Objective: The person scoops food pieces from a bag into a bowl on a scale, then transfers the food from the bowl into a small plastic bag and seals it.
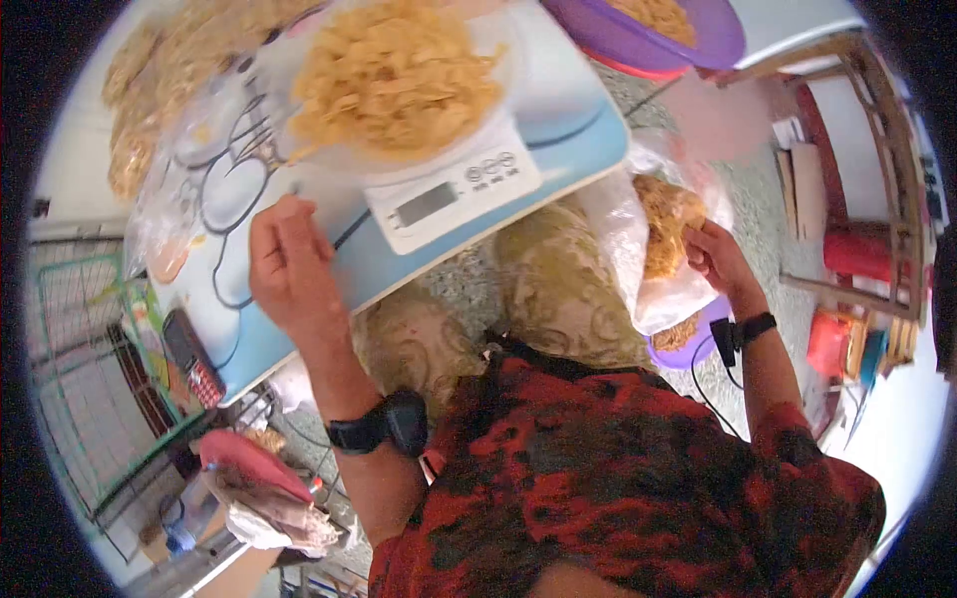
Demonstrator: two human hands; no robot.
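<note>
My left hand [291, 264] is above the blue patterned table [548, 125], fingers curled and pressed together; whether something small is between them I cannot make out. Ahead of it, a heap of yellow chip-like snack pieces [394, 80] fills a clear container on a white digital kitchen scale [454, 194]. My right hand [720, 261] is low on the right, its fingers closed on the edge of a clear packet of brown snack [666, 224]. This packet is at the mouth of a large white plastic bag [613, 214] beside my knee.
Filled snack packets [164, 85] are piled at the table's far left. A phone with a keypad [192, 357] lies at the left corner. A purple basin [720, 30] of snack stands at upper right, another purple bowl [708, 334] below the bag. A wooden frame [877, 110] stands right.
</note>
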